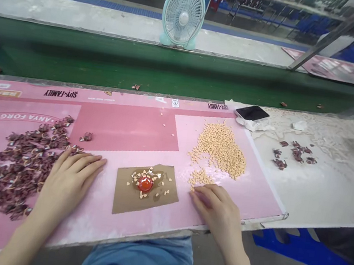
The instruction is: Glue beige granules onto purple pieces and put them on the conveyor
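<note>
My left hand (72, 175) lies palm down with fingers stretched out, against the right side of a heap of small dark purple-brown pieces (20, 172) with pale bits on them. My right hand (219, 206) has thumb and index finger drawn together at the near edge of a small cluster of beige pieces (200, 176). Whatever is between those fingertips is too small to make out. Between my hands lies a brown cardboard piece (126, 202). On it sits a shiny red-orange round blob (145, 184) in a clear wet puddle, with several beige pieces scattered around.
A larger beige heap (221, 147) lies beyond my right hand. A phone (252, 113) rests on white crumpled material at the back right. Several dark pieces (297, 154) lie on the right-hand table. A light-blue fan (183, 17) stands beyond the green channel (107, 63).
</note>
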`<state>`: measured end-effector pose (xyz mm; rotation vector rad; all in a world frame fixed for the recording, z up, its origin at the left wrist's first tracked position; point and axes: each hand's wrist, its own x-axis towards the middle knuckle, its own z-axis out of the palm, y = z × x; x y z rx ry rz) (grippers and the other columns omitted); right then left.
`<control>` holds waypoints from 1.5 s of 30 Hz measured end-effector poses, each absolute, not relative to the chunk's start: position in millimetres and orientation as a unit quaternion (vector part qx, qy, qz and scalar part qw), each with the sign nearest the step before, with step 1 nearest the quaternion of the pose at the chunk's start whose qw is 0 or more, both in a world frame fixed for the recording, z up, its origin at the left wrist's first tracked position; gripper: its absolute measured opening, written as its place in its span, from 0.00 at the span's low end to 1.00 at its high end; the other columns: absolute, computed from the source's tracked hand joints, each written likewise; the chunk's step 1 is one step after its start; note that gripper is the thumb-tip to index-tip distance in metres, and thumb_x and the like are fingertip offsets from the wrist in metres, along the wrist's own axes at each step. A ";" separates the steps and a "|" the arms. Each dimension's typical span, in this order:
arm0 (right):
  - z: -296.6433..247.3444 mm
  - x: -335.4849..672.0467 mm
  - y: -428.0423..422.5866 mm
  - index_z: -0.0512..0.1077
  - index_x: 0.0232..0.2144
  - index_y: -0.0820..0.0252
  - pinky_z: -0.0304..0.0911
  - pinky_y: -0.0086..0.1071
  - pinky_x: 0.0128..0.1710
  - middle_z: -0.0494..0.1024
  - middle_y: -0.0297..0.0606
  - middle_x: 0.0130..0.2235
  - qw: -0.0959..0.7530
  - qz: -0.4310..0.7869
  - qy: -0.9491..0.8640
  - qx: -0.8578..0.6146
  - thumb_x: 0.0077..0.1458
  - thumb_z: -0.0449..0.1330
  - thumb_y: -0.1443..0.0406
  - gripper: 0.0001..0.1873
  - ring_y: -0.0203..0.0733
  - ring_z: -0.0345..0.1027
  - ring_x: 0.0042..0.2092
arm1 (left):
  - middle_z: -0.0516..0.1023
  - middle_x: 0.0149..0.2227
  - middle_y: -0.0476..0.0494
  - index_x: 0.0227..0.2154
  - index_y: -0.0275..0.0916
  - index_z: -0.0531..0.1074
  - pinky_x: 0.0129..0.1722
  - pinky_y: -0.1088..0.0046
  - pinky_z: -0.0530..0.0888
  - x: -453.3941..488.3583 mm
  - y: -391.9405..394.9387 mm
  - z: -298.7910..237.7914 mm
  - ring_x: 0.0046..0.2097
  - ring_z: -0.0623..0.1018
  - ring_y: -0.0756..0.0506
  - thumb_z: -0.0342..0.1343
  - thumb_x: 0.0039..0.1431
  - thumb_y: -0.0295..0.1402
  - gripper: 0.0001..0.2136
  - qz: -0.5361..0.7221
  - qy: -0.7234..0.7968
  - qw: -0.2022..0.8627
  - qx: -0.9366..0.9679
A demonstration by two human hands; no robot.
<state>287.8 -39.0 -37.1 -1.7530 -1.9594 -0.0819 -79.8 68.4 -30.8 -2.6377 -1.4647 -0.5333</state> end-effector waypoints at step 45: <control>7.1 169.1 -12.7 0.75 0.34 0.58 0.70 0.21 0.23 0.79 0.35 0.30 0.482 0.232 -0.681 -0.500 0.61 0.61 0.72 0.05 0.31 0.74 0.27 | 0.75 0.31 0.50 0.33 0.39 0.74 0.33 0.86 0.76 11.2 -9.4 13.7 0.31 0.77 0.54 0.56 0.59 0.17 0.09 -0.451 -0.463 -0.333 -0.687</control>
